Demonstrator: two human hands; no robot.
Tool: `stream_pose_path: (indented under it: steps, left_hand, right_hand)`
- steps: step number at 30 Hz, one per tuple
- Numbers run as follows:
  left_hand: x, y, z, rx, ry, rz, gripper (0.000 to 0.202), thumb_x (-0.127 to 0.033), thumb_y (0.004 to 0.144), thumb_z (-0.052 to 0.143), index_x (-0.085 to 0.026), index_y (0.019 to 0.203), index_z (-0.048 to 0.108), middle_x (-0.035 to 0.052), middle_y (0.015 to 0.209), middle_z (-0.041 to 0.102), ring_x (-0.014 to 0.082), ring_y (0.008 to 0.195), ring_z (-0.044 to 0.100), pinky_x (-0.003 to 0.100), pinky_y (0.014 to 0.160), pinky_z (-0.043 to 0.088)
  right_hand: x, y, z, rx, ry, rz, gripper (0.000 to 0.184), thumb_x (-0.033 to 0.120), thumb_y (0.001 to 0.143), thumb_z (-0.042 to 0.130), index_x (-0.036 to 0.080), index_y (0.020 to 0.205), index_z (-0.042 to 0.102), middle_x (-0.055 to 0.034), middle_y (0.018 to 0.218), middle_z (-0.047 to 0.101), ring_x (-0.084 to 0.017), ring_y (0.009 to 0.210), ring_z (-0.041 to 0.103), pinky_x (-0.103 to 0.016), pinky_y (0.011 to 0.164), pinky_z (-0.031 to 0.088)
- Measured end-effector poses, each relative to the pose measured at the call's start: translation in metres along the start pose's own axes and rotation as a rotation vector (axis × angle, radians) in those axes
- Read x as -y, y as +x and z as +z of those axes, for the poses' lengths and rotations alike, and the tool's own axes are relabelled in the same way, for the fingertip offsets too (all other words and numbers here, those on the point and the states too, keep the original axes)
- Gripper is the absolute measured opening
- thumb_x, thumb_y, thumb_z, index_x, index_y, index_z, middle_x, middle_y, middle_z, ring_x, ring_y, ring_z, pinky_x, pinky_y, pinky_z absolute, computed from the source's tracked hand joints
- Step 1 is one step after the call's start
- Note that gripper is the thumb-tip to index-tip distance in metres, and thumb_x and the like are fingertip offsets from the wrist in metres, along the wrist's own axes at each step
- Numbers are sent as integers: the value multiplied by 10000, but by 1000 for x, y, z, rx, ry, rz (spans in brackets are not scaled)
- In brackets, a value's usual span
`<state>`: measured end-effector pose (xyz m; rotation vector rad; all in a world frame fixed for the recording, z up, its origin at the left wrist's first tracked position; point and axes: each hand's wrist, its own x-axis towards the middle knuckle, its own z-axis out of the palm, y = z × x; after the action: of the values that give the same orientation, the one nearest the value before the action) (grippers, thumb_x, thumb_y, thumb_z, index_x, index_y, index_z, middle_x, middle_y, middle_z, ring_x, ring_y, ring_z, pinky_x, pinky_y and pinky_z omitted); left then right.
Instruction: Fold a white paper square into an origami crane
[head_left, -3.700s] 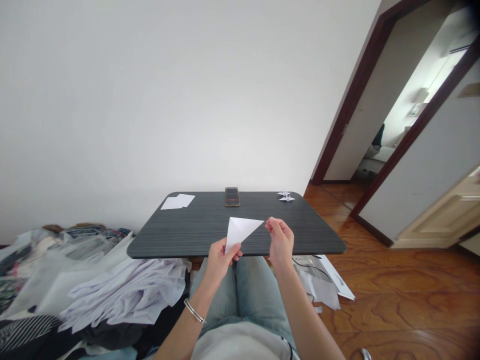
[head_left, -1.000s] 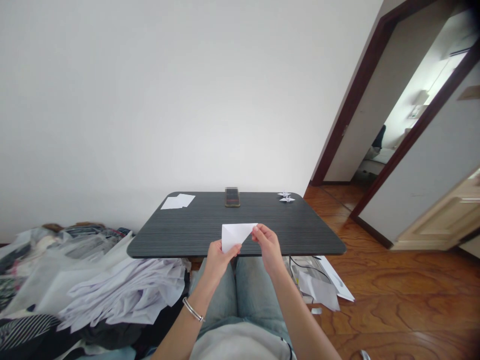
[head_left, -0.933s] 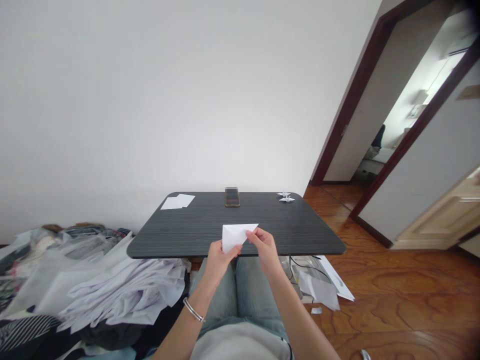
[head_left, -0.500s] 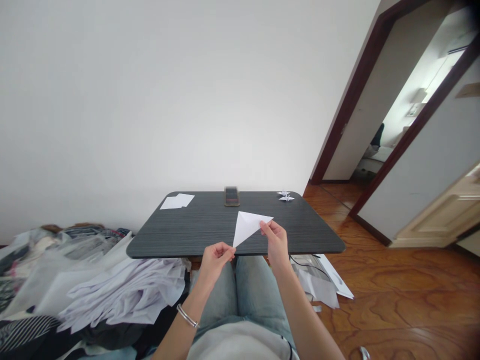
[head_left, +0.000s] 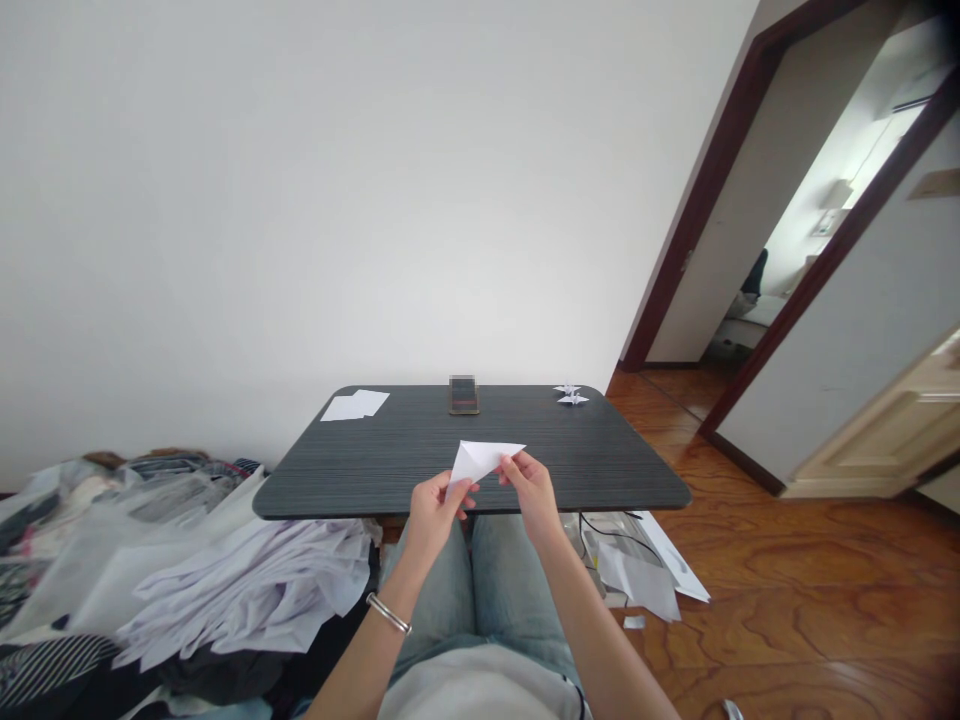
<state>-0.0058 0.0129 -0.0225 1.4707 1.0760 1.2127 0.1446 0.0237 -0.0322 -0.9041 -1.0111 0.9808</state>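
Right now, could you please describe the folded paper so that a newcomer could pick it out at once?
Find the dark table before the white wall. Near its front edge, the left hand and right hand hold the folded paper, white and pointed. Unlike the white sheets far left and the small white figures far right, it is held.

1. Passable across left part of desk, from near-left corner up to overlapping paper sheets by far-left corner.
2. Open along far edge from sheets to phone at its middle, then onward to two paper cranes near far-right corner.
3. Blocked behind far edge by wall.
4. Blocked at middle of near edge by left hand, right hand and folded paper held between.
5. Passable down right edge, from cranes to near-right corner.
6. Crowded beyond near-left corner by heaped clothes.
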Motion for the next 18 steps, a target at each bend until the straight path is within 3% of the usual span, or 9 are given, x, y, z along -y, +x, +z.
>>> stream_pose_path:
  steps: [2,6,11,18]
  left_hand:
    - [10,7,-4,-107,162,117,284,-386,771,564,-142,829,696,90,740,692,176,622,622,226,517,449]
    - [31,22,-13,-95,412,343,231,-281,819,514,-206,945,693,89,906,692,196,803,631,253,708,450]
    - [52,38,-12,-4,495,370,258,-186,822,498,-228,1004,675,60,890,687,189,800,620,276,747,439]
    - [65,55,-10,114,611,397,308,-136,838,452,-236,1049,653,45,943,677,183,818,614,290,748,441]
  right_hand:
    - [-11,4,-1,-9,64,78,368,507,735,590,166,852,660,-26,665,648,-120,506,516,-258,529,400]
    - [-37,15,-6,6,113,189,470,552,716,584,149,951,638,-49,678,681,-131,523,581,-247,506,433]
    - [-56,26,-12,100,99,197,486,472,698,646,152,1058,583,-52,731,680,-147,581,613,-230,456,474]
    - [-61,37,-14,161,88,217,453,421,703,653,154,1062,583,-53,750,666,-140,576,613,-200,411,478]
